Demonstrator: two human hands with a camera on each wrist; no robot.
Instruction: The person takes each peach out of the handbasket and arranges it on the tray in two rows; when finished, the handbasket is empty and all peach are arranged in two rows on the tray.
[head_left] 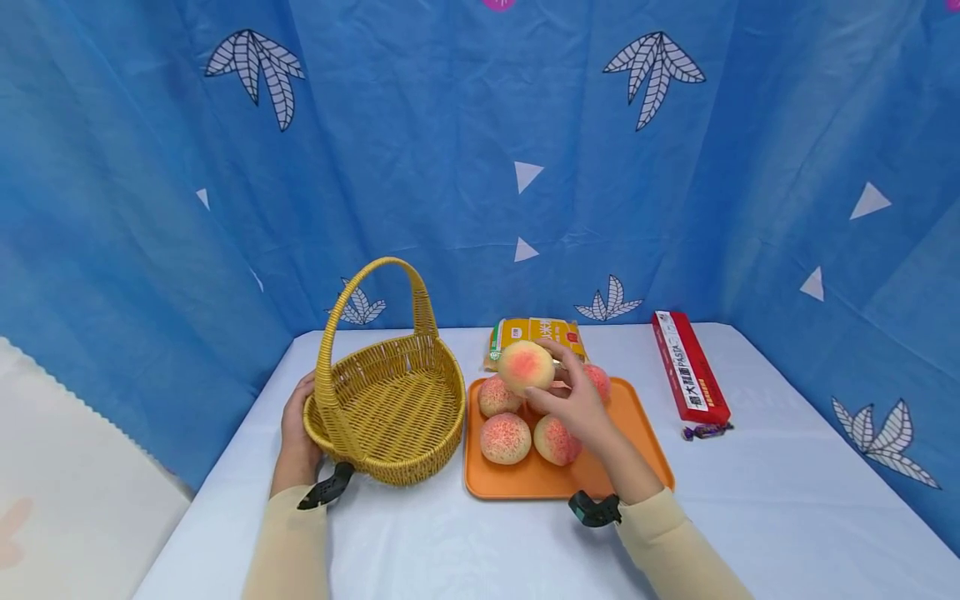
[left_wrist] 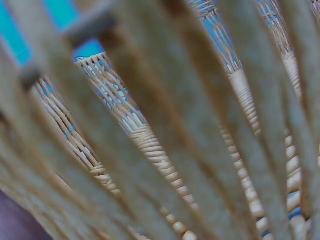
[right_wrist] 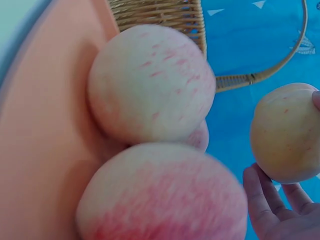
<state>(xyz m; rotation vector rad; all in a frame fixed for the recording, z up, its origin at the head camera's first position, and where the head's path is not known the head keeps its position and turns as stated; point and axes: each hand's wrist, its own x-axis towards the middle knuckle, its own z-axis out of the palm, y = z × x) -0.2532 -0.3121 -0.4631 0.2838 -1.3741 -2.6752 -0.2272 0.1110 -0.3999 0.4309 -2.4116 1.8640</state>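
A yellow-and-pink peach (head_left: 527, 367) is pinched in my right hand (head_left: 576, 403), raised above an orange tray (head_left: 517, 486). Several more peaches (head_left: 506, 438) lie on that tray, partly covered by the hand. In the right wrist view, the held peach (right_wrist: 287, 132) sits between fingers and thumb, right of two nearer peaches (right_wrist: 152, 82). My left hand (head_left: 298, 429) rests along the outer left side of a woven yellow basket (head_left: 401, 473) with a tall handle; its fingertips are partly hidden. Basket weave (left_wrist: 155, 155) fills the left wrist view.
Behind the tray lies a yellow food packet (head_left: 517, 331). At the right are a red pasta box (head_left: 690, 367) and a purple-wrapped candy (head_left: 707, 431). A blue patterned curtain (head_left: 450, 167) closes off the back of the white table (head_left: 420, 542).
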